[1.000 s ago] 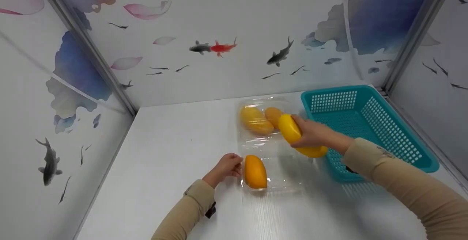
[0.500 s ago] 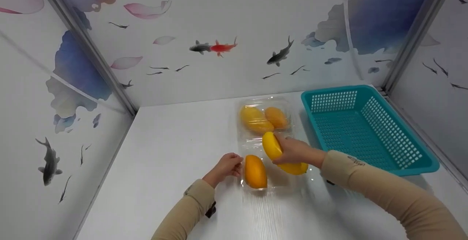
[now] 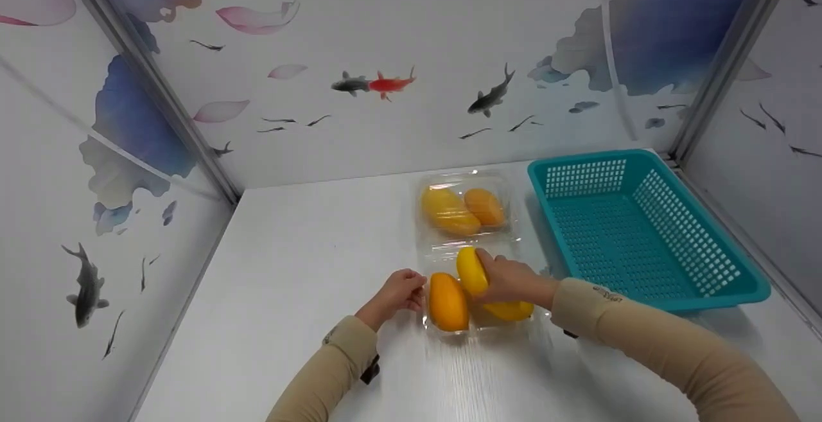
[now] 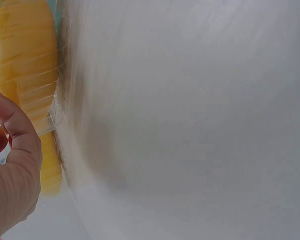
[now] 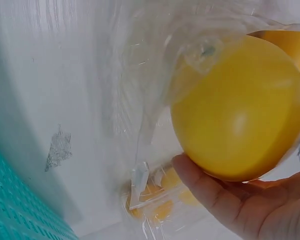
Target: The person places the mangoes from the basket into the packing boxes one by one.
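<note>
My right hand (image 3: 514,279) grips a yellow mango (image 5: 235,110), its thumb and fingers curled around the sides. That mango is low over the right half of a clear plastic box (image 3: 478,331); whether it touches the bottom is hidden. An orange-yellow mango (image 3: 449,302) lies in the box's left half. At the box's left edge, my left hand (image 3: 398,290) pinches the thin rim between thumb and forefinger; in the left wrist view, a mango (image 4: 25,55) shows through the ridged plastic beside it. Behind lie two more mangoes (image 3: 449,210) under clear plastic.
A teal basket (image 3: 642,242) with perforated walls stands right of the boxes, near my right forearm. White panels (image 3: 417,139) painted with fish close off the back and both sides of the white table (image 3: 308,248).
My right hand has carried the yellow mango leftward and down from beside the basket into the near box's right half. My left hand has stayed at the rim.
</note>
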Demonstrator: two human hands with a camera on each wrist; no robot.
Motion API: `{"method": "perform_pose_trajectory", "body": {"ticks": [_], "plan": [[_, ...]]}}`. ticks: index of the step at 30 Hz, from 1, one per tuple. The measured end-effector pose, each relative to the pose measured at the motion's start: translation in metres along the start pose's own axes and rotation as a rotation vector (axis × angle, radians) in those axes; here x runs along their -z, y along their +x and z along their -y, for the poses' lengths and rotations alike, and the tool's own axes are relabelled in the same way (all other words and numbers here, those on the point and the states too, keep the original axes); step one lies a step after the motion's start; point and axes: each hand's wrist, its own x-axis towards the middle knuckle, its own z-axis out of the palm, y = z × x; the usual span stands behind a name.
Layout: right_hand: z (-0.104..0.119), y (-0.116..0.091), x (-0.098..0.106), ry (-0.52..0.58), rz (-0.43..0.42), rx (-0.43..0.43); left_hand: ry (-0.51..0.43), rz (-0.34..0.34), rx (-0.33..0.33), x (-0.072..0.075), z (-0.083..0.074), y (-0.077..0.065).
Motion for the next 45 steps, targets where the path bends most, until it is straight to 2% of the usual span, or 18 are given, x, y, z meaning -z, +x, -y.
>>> {"method": "perform_pose_trajectory", "body": {"ticks": [7,21,27,32,38,42,45], "plan": [[-0.002,-0.002,-0.006,-0.006,0.035,-0.022,0.003,-0.014,0.015,0.0,0.001,0.002],[-0.005,0.003,-0.016,-0.02,0.032,-0.047,-0.006,-0.014,0.008,-0.001,0.0,0.0],[-0.004,0.0,-0.014,-0.031,0.036,-0.031,-0.019,-0.008,0.001,0.0,0.001,0.0],[-0.001,-0.001,-0.003,-0.019,0.034,-0.027,-0.027,0.004,-0.017,0.0,0.004,0.002],[0.006,0.002,0.025,0.082,-0.058,0.019,-0.025,0.003,0.0,0.001,0.003,0.001],[0.007,0.007,0.047,0.196,-0.195,0.079,-0.027,0.006,0.001,0.0,0.002,-0.001],[0.003,0.013,0.062,0.278,-0.314,0.071,-0.028,0.007,-0.001,0.0,0.001,-0.001]]}}
